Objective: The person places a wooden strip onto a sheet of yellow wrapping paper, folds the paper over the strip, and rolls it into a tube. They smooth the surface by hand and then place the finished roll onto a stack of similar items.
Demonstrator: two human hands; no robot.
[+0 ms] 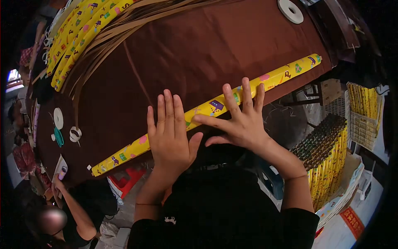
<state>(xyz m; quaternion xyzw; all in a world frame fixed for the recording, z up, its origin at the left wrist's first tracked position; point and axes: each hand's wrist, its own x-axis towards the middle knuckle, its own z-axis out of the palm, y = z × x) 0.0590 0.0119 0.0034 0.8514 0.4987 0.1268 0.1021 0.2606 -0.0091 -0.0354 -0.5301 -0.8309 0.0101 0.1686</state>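
Observation:
A long, thin roll of yellow printed paper [128,152] lies diagonally along the near edge of the dark red-brown table [174,54]. My left hand [168,133] rests flat across the roll left of its middle, fingers straight and pointing away from me. To the right, my right hand [242,120] lies over the roll with its fingers spread. Neither hand grips anything. A small white piece [89,167] sits beside the roll's left end.
Yellow printed sheets [78,37] and brown strips [112,37] lie at the far left. Tape rolls [58,118] and teal scissors [59,137] are nearer. Another white roll [290,11] is far right. A box of finished rolls [327,178] stands right; a person [78,207] sits lower left.

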